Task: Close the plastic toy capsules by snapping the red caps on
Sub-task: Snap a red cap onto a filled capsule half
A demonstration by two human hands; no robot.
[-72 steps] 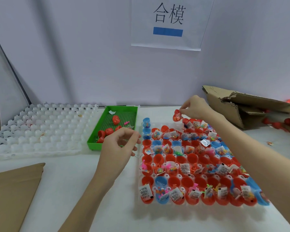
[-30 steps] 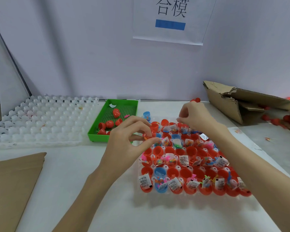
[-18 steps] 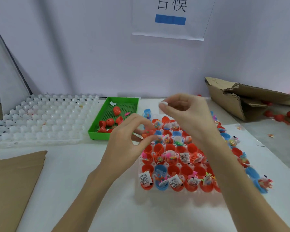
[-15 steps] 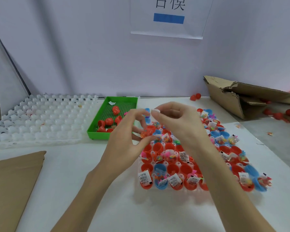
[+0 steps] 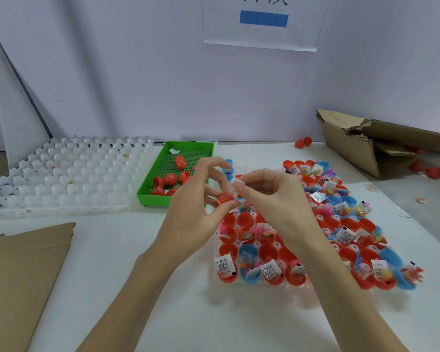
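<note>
Nearest, brown cardboard sheet [image 5: 23,280] flat on the white surface [image 5: 142,313], lower left. Beyond, clear tray [image 5: 219,252] packed with open red and blue capsule halves [image 5: 272,271], paper slips and small toys inside. Above its near-left part, left hand [image 5: 196,209] pinching a filled red capsule half [image 5: 225,198]; right hand [image 5: 272,199] pinching a small white piece [image 5: 236,184], perhaps a folded slip, just beside it. Further back, green tray [image 5: 148,194] with loose red caps [image 5: 169,179], white cell tray [image 5: 69,176], torn cardboard box [image 5: 366,146], pale wall with a paper sign [image 5: 263,24].

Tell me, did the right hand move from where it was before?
Yes. The right hand has come left from the far side of the capsule tray, toward the green tray, and now meets the left hand.
</note>
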